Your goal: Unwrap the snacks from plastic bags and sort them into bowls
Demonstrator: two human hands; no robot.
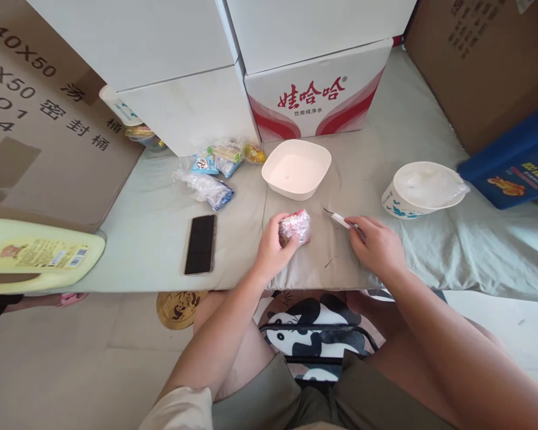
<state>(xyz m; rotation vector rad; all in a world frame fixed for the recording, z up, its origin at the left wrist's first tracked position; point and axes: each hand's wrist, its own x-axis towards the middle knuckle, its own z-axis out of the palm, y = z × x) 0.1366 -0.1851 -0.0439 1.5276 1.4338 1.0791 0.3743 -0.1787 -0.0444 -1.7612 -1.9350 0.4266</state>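
Note:
My left hand (275, 246) is closed around a small bundle (297, 227) in shiny clear plastic wrap, with some red showing through; its contents I cannot make out. In my right hand (379, 245) is a small knife (339, 220) with a white handle, its thin blade pointing left toward the bundle without touching it. Just beyond both hands stands a cream square bowl (296, 190) with rounded corners; nothing shows inside it. A thin dark mark (328, 263) lies on the cloth between my hands.
On the cloth-covered table (242, 263) lie a phone (200, 245) and several plastic packets (217, 158). A paper tub (407, 206) holding clear plastic stands right, near a blue container (513, 167). A yellow jug (40, 254) lies left; white boxes (318, 101) line the back.

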